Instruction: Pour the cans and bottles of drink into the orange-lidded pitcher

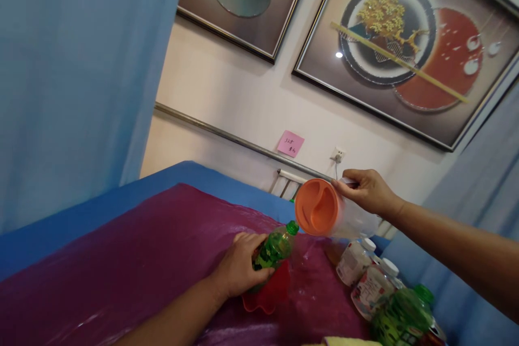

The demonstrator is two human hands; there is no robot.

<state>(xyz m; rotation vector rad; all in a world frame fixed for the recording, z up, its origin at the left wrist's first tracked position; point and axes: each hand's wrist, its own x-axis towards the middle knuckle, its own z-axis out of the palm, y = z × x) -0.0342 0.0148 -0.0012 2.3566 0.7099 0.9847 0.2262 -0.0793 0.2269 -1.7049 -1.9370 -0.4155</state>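
My left hand [243, 265] is wrapped round a green plastic bottle [278, 246] with a green cap, tilted over the table. Directly below the bottle lies a red scallop-edged dish [270, 294], partly hidden by the hand. My right hand [367, 192] grips the handle of a clear pitcher [357, 220] with an orange lid [316, 206]. The pitcher is tipped on its side in the air, its lid facing left and toward me. Between the pitcher's lid and the bottle cap there is a small gap.
At right stand two white-capped bottles [371, 289], a larger green bottle [405, 313] and part of a can. Yellow cloth [348, 341] shows at the bottom edge. Purple plastic sheeting [154, 259] covers the blue surface [211, 181]. Blue curtains [73, 75] hang at both sides.
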